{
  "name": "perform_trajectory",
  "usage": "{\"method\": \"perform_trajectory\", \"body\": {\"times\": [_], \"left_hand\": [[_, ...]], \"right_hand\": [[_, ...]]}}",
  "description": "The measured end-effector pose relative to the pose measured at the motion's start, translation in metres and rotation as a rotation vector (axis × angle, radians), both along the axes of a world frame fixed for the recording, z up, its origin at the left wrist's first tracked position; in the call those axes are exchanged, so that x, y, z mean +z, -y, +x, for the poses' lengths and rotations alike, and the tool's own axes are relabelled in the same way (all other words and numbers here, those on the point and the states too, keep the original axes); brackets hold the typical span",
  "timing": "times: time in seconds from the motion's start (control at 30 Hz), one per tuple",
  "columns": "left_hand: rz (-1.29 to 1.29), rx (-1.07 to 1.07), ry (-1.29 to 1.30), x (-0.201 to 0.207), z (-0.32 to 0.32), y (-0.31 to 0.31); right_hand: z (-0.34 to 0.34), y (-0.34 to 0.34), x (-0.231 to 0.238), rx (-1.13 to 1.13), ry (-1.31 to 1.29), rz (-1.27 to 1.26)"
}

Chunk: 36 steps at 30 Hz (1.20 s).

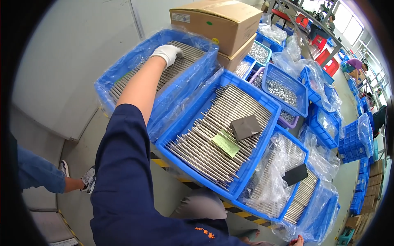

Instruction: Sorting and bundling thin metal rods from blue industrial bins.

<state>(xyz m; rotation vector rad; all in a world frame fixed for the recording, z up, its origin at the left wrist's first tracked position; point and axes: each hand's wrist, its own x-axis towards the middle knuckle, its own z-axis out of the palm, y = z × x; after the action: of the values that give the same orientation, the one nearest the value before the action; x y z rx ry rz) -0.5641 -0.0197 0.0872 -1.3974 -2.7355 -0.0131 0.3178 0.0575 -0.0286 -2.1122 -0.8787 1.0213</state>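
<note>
My left hand (167,54), in a white glove, reaches into the far-left blue crate (107,78), which is lined with clear plastic. Its fingers curl down onto the rows of metal rods (186,55) there; whatever they grip is hidden beneath the glove. In front of it, a second blue crate (174,149) holds more metal rods (205,151) laid side by side. A dark grey flat block (245,127) and a green paper slip (225,143) rest on these. At the bottom edge, only some fingertips of my right hand (298,241) show, without a glove.
Cardboard boxes (217,22) are stacked behind the crates. Rightward, plastic wrap (271,180) and a black flat piece (295,175) lie over more rods. A blue basket (301,96) holds small metal parts. Another person's leg (45,170) stands at left; coworkers (356,65) sit far right.
</note>
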Motion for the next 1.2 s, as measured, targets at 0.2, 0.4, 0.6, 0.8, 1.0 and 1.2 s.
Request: {"method": "perform_trajectory", "body": {"times": [0.2, 0.4, 0.6, 0.8, 1.0, 1.2], "left_hand": [[0.047, -0.025, 0.046, 0.003, 0.006, -0.004], [0.844, -0.001, 0.409, 0.008, -0.021, 0.03], [0.743, 0.352, 0.458, -0.008, -0.069, 0.083], [0.545, 0.617, 0.533, -0.003, -0.026, 0.061], [0.269, 0.394, 0.277, -0.027, -0.064, 0.065], [0.185, 0.326, 0.198, -0.02, -0.057, 0.061]], "right_hand": [[0.012, -0.002, -0.006, 0.091, 0.095, 0.003], [0.003, -0.003, 0.001, 0.062, 0.124, -0.083], [0.001, -0.004, -0.002, 0.125, 0.1, -0.067], [-0.007, 0.005, -0.014, 0.036, -0.185, 0.171], [-0.001, 0.017, 0.002, -0.026, -0.193, 0.212], [-0.005, 0.033, 0.016, -0.013, -0.145, 0.214]]}}
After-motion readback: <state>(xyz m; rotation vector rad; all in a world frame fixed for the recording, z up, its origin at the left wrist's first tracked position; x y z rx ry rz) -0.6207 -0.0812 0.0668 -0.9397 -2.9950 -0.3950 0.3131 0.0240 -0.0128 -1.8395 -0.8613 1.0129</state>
